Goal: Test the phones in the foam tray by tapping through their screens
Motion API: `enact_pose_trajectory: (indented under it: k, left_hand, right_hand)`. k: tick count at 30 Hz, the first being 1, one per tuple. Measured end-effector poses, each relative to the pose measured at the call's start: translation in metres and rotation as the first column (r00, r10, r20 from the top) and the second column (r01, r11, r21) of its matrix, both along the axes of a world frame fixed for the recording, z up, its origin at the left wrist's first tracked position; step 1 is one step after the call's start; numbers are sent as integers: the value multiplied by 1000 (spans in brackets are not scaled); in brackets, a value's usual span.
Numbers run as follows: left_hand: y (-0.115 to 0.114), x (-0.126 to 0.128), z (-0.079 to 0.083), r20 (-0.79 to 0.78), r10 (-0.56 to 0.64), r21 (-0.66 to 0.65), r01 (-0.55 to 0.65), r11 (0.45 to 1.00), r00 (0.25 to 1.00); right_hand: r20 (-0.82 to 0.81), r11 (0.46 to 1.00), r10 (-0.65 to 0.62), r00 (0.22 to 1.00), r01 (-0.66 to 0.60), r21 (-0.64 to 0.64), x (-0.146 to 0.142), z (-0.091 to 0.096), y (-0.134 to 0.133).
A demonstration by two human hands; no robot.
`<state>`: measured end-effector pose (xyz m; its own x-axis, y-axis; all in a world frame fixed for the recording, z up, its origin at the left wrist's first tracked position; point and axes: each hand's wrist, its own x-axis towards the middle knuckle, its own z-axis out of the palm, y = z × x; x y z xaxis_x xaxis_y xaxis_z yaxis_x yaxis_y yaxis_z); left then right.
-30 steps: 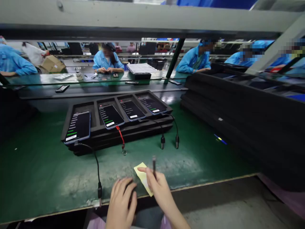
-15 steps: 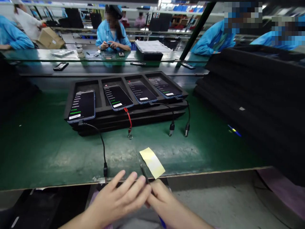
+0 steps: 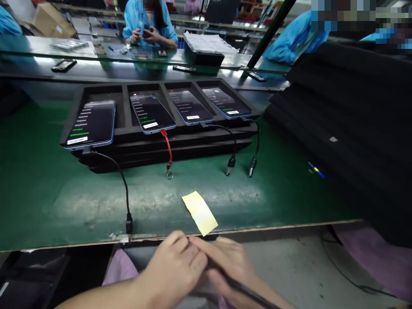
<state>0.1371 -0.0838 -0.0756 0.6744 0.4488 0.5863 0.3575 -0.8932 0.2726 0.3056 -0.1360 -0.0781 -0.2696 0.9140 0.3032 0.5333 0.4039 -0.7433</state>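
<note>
Both my hands are together just below the front edge of the green bench (image 3: 38,189). My left hand (image 3: 175,268) lies over my right hand (image 3: 230,262), fingers curled. My right hand grips a thin dark pen-like tool (image 3: 247,292) that runs back toward my wrist. A yellow paper slip (image 3: 199,212) lies on the mat just beyond my fingers. Further back a stack of black trays (image 3: 125,128) holds several phones with lit screens, such as the leftmost phone (image 3: 92,124). Cables hang from the phones: a black cable (image 3: 124,189), a red one (image 3: 168,150) and two short black ones (image 3: 240,161).
A tall pile of black trays (image 3: 347,128) fills the right side. Beyond a glass-topped line (image 3: 96,64), people in blue coats work, one (image 3: 146,25) handling a phone. A cardboard box (image 3: 51,21) stands at the far left.
My hands have drawn back off the bench and come together below its edge. The pen-like tool now points toward me. The view has tilted down.
</note>
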Motion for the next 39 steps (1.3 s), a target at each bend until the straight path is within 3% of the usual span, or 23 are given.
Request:
enact_pose_trajectory:
  k: [3,6,11,16,25,29,39]
  left_hand:
    - [20,7,-4,-119,73,-19,-75,997,990]
    - [37,7,-15,-328,15,-15,-21,1000,945]
    - [43,4,-28,-469,-10,-3,10,1000,883]
    - [39,7,-25,-515,15,57,16,998,857]
    - [40,9,-25,-556,-6,-15,-3,1000,831]
    - [41,9,-24,-534,-7,-20,-5,1000,845]
    - [41,10,-24,-542,-8,-33,-11,999,840]
  right_hand:
    - [-278,964,-231,933,259,69,24,-6,16]
    - [-316,926,-367,875,374,-38,39,-9,47]
    - [-176,903,-347,921,278,-328,32,-15,83]
    - [-255,817,-460,851,293,-497,20,-16,87]
    - [-215,873,-472,855,418,-252,17,-26,88]
    - [-203,901,-417,886,373,-224,14,-29,89]
    - [-175,911,-397,901,365,-190,14,-29,90]
